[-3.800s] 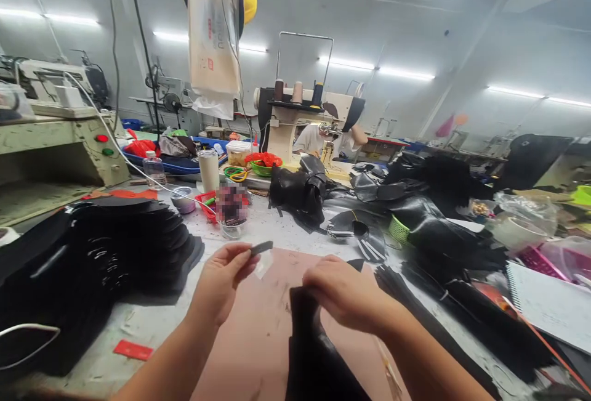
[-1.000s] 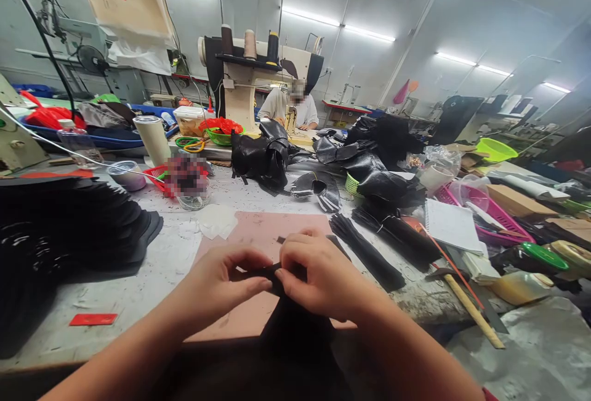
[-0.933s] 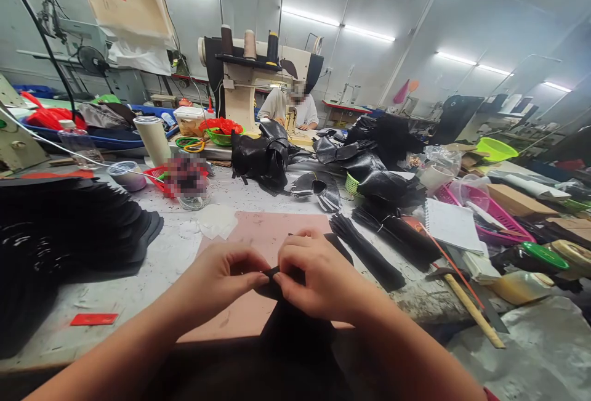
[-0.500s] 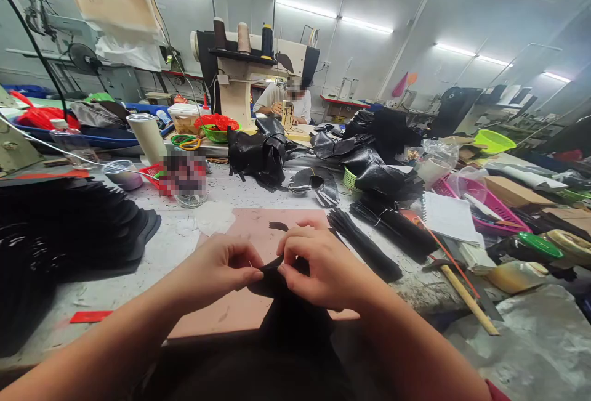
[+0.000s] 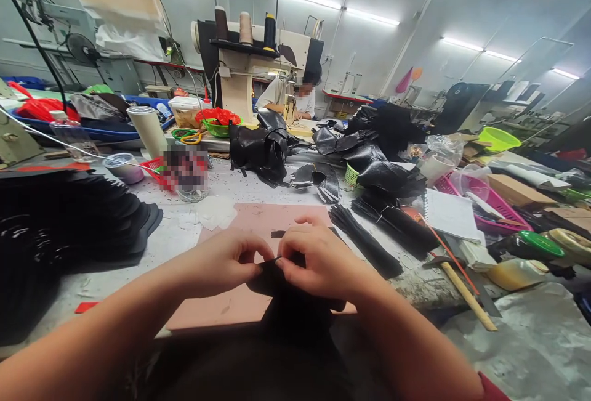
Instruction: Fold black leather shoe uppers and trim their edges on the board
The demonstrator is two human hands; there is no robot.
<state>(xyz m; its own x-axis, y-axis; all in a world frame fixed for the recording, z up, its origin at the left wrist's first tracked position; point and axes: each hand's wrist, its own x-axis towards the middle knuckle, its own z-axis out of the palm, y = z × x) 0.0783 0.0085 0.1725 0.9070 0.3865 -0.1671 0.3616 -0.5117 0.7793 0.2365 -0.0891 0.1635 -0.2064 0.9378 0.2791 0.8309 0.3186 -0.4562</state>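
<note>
A black piece of material (image 5: 295, 308) hangs at the near edge of a pink board (image 5: 221, 311). My left hand (image 5: 231, 259) pinches its top edge between thumb and fingers. Close beside it on the right, my right hand (image 5: 314, 256) pinches the same edge. The lower part of the piece merges with the dark area below. A small black strip (image 5: 277, 234) lies on the board just beyond my hands.
Stacked black pieces (image 5: 92, 222) stand at the left. Bundled black strips (image 5: 364, 241), a notebook (image 5: 450, 215) and a wooden-handled hammer (image 5: 471, 299) lie at the right. Behind are black leather parts (image 5: 263, 148), a sewing machine (image 5: 235, 84) and a seated person (image 5: 302, 102).
Both hands have shifted slightly, and my left fingertips are nearer to the right ones along the black edge. The view has moved a little. The person behind has leaned to the right.
</note>
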